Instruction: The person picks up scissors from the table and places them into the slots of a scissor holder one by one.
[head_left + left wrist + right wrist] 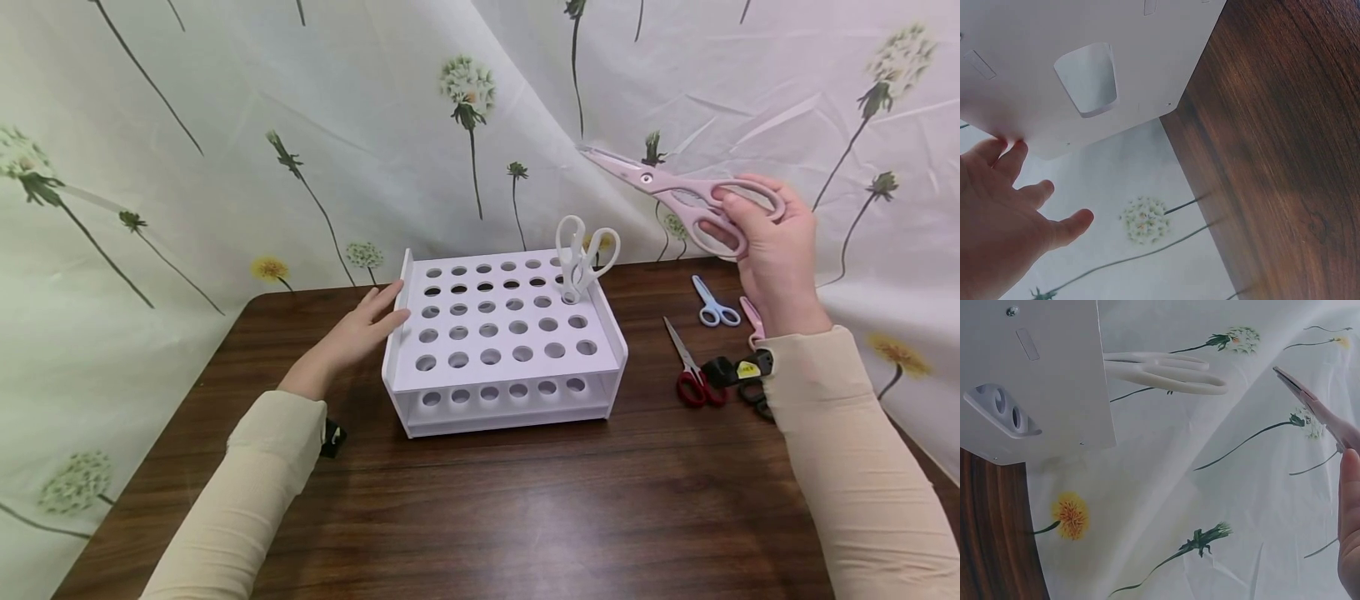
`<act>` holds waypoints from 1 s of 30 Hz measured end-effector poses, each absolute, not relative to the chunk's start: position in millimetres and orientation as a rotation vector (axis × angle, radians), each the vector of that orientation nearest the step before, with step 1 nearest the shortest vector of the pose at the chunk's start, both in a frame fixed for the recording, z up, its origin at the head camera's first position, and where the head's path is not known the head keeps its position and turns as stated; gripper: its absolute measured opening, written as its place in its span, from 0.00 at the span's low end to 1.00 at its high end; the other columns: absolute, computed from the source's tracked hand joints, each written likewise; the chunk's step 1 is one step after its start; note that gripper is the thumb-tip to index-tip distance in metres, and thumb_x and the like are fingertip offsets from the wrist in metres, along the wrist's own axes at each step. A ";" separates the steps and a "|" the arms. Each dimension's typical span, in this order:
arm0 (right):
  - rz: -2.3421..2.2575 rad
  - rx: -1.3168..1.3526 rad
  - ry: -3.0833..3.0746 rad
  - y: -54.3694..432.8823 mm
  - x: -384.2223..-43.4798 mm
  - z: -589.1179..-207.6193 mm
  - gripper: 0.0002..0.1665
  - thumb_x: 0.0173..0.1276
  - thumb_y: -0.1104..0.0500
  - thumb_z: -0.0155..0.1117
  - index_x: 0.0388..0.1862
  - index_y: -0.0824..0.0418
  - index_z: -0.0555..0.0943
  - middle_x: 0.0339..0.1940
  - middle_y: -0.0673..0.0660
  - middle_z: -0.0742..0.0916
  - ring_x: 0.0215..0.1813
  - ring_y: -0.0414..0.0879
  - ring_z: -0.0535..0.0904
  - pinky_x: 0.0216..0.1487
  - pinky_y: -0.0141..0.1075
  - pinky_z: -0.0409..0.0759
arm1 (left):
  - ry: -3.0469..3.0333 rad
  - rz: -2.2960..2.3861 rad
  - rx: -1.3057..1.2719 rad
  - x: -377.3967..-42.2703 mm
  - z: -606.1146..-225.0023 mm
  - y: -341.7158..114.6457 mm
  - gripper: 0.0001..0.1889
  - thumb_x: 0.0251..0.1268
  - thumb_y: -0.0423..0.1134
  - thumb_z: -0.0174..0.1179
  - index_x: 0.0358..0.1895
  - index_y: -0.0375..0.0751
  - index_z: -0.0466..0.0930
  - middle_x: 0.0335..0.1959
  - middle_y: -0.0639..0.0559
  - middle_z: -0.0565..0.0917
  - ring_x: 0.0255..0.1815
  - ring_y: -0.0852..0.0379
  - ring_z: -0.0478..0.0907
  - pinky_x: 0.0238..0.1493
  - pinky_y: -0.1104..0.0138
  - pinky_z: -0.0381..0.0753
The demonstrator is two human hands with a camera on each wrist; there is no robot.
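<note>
A white rack (501, 317) with rows of round holes stands on the table. One pair of white scissors (581, 262) is in a hole at its right side, handles up. Raised to the right of the rack, my right hand (776, 242) grips pink scissors (675, 187) by the handle loops, blades pointing left and up. In the right wrist view the pink scissors (1316, 406) show near the right edge beside the hand (1350, 519). My left hand (360, 333) rests against the rack's left side panel, fingers extended; the left wrist view shows fingertips (1016, 153) touching the panel.
Right of the rack lie red-handled scissors (693, 371), small blue scissors (712, 304), pink-handled scissors (752, 321) and black-handled scissors (756, 398), the last two partly hidden by the right arm. A flower-print cloth (360, 125) hangs behind the dark wooden table (510, 508).
</note>
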State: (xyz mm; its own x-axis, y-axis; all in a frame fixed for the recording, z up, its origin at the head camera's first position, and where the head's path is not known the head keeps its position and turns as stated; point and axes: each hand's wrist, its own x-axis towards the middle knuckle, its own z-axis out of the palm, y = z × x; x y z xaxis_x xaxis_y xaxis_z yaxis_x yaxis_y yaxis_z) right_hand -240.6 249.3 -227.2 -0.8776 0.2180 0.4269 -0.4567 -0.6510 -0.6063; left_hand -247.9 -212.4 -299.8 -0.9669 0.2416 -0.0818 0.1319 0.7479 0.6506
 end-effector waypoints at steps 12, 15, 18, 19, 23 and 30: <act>2.485 0.534 -1.104 246.8 -239.5 -226.3 0.19 0.57 0.80 0.59 0.48 0.79 0.70 0.34 0.70 0.83 0.32 0.57 0.83 0.33 0.43 0.79 | 2.787 1.021 0.309 -247.4 -300.4 -213.1 0.35 0.67 0.62 0.41 0.74 0.59 0.41 0.73 0.41 0.35 0.72 0.44 0.33 0.62 0.41 0.43; 2.487 0.555 -1.106 246.0 -238.7 -225.9 0.18 0.57 0.80 0.59 0.47 0.78 0.71 0.34 0.71 0.83 0.32 0.58 0.83 0.33 0.44 0.79 | 2.787 1.023 0.311 -247.5 -300.5 -213.2 0.36 0.67 0.62 0.41 0.74 0.59 0.41 0.73 0.42 0.35 0.72 0.45 0.32 0.62 0.41 0.43; 2.486 0.570 -1.106 244.9 -237.5 -225.6 0.17 0.57 0.80 0.59 0.47 0.78 0.71 0.34 0.71 0.83 0.32 0.57 0.83 0.33 0.44 0.79 | 2.788 1.025 0.313 -247.6 -300.8 -213.3 0.36 0.67 0.63 0.41 0.74 0.59 0.41 0.73 0.43 0.35 0.72 0.47 0.32 0.62 0.41 0.43; 2.484 0.575 -1.106 244.5 -237.3 -225.6 0.17 0.57 0.80 0.58 0.46 0.78 0.71 0.34 0.71 0.83 0.32 0.57 0.83 0.32 0.44 0.79 | 2.790 1.025 0.313 -247.8 -301.0 -213.4 0.36 0.67 0.63 0.41 0.74 0.59 0.41 0.73 0.43 0.36 0.72 0.47 0.32 0.62 0.41 0.43; 2.473 0.589 -1.123 243.4 -236.5 -225.2 0.17 0.57 0.80 0.58 0.46 0.78 0.71 0.34 0.71 0.83 0.31 0.56 0.83 0.31 0.45 0.79 | 2.792 1.029 0.312 -248.4 -302.1 -213.8 0.36 0.66 0.64 0.41 0.74 0.60 0.41 0.73 0.43 0.36 0.72 0.48 0.32 0.63 0.42 0.43; 2.455 0.589 -1.187 243.1 -236.8 -224.3 0.18 0.57 0.80 0.59 0.47 0.78 0.70 0.35 0.71 0.83 0.29 0.54 0.83 0.32 0.44 0.79 | 2.789 1.037 0.314 -248.5 -302.5 -213.3 0.36 0.66 0.64 0.41 0.74 0.60 0.41 0.73 0.43 0.36 0.72 0.47 0.32 0.63 0.42 0.43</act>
State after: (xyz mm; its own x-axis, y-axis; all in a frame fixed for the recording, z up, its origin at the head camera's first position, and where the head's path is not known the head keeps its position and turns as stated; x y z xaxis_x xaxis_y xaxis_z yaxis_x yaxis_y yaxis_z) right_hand -236.8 243.1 -224.3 -0.8523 0.1296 0.5068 -0.4776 -0.5878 -0.6530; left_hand -248.5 -213.3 -302.5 -0.9669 0.2462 -0.0672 0.1426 0.7394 0.6580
